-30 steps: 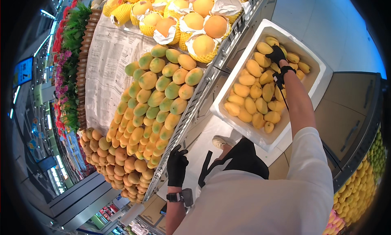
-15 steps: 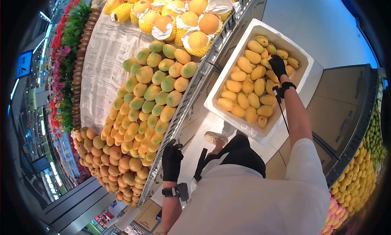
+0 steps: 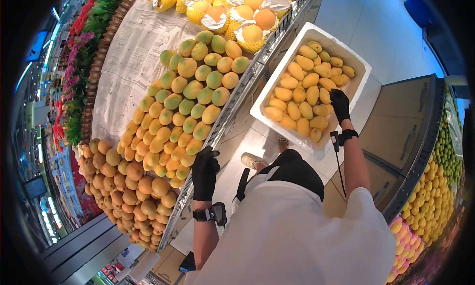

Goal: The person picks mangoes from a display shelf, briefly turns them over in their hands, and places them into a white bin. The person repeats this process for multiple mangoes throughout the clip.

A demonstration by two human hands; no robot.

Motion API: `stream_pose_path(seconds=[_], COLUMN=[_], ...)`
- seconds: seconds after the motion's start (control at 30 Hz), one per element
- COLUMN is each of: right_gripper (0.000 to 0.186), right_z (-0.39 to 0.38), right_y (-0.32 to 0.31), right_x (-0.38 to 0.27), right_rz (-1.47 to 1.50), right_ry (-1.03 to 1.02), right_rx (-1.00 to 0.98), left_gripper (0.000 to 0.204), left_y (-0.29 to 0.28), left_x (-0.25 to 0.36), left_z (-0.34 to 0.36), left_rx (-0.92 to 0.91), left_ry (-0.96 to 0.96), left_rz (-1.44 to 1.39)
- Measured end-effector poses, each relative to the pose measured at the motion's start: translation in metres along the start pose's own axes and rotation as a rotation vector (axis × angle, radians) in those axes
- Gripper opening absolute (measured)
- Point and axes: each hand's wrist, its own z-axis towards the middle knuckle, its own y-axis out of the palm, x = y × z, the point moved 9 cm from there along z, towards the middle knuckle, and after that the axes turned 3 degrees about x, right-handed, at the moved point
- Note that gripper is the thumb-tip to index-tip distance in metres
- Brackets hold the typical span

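A white foam box (image 3: pixel 366 70) on the floor holds many yellow mangoes (image 3: pixel 312 95). My right hand (image 3: pixel 340 107), in a black glove, is over the box's right side with its fingers curled down next to the mangoes. What those fingers hold, if anything, is hidden beneath the hand. On the left, my black-gloved left hand (image 3: pixel 205 175) hovers by or rests on the display's metal rail (image 3: pixel 228 109). Its fingers are loosely bent, with a gap at the thumb and nothing visible between them. Both wrists carry strapped devices.
Green-yellow mangoes (image 3: pixel 193 89) and brownish round fruit (image 3: pixel 129 191) are stacked on the left display, with net-wrapped fruit (image 3: pixel 252 34) at its far end. Paper (image 3: pixel 129 62) lines the display. Right of the box stands a cabinet (image 3: pixel 401 122), with more yellow fruit (image 3: pixel 430 191) beyond it.
My right hand has drawn back from the box's far right part toward its near right side. My left hand has risen slightly along the rail. The whole view has shifted a little.
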Motion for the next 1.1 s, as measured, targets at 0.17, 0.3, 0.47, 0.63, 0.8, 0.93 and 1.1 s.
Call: stream_pose_path(seconds=[0.17,0.3,0.47,0.63,0.8,0.93,1.1], right_gripper=[0.026,0.027,0.027,0.026,0.022,0.024,0.027], right_z=[-0.054,-0.081,-0.106,-0.139,-0.178,-0.205,-0.231], right_y=[-0.003,-0.006,-0.005,0.017,0.046,0.066,0.086], right_x=[-0.013,-0.019,0.000,0.005,0.008,0.010,0.017], right_rz=[0.195,0.235,0.183,0.180,0.212,0.190,0.120], right_ry=[0.132,0.177,0.236,0.215,0.251,0.262,0.331], right_rx=[0.014,0.018,-0.004,-0.105,-0.114,-0.148,-0.173], left_gripper=[0.034,0.034,0.024,0.030,0.038,0.034,0.020], left_y=[-0.042,-0.084,-0.115,-0.146,-0.160,-0.172,-0.174], left_x=[0.007,0.009,-0.019,-0.066,-0.078,-0.117,-0.161], left_z=[-0.011,-0.027,-0.055,-0.076,-0.090,-0.107,-0.132], left_rx=[0.069,0.152,0.234,0.333,0.284,0.295,0.274], left_ry=[0.082,0.073,0.011,0.096,0.114,0.048,-0.259], left_rz=[0.125,0.186,-0.047,0.042,-0.005,-0.146,-0.794])
